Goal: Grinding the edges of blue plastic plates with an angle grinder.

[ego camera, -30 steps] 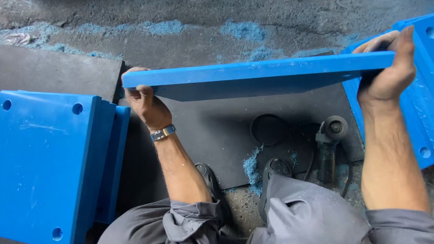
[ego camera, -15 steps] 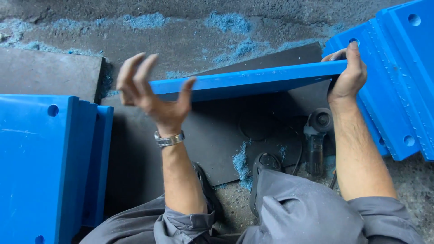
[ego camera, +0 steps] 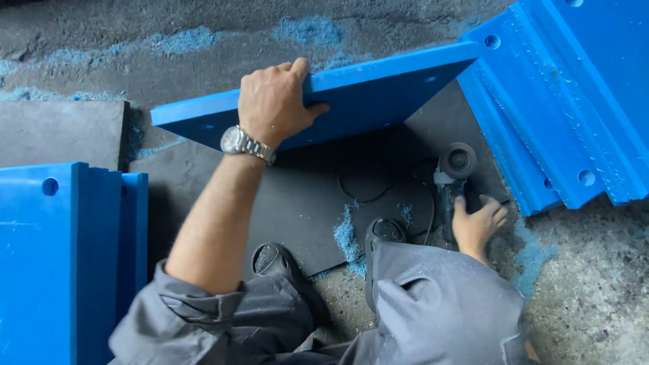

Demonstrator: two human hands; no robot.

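A long blue plastic slab (ego camera: pixel 378 94) stands tilted on its edge over a black rubber mat (ego camera: pixel 297 203). My left hand (ego camera: pixel 274 101), with a metal wristwatch, is closed over the slab's upper edge near its middle. My right hand (ego camera: pixel 476 226) is low at the right, its fingers around the body of an angle grinder (ego camera: pixel 454 172) that lies on the mat. The grinder's black cord loops on the mat beside it. My grey trouser knees and two black shoes fill the bottom of the view.
A stack of blue slabs with round holes (ego camera: pixel 61 263) stands at the left. More blue slabs (ego camera: pixel 574 101) lie at the top right. Blue shavings (ego camera: pixel 348 236) are scattered on the concrete floor (ego camera: pixel 595 290). A grey mat (ego camera: pixel 61 132) lies at the far left.
My left hand went from open in the air to gripping the slab's top edge. My right hand let go of the slab's right end and dropped onto the grinder.
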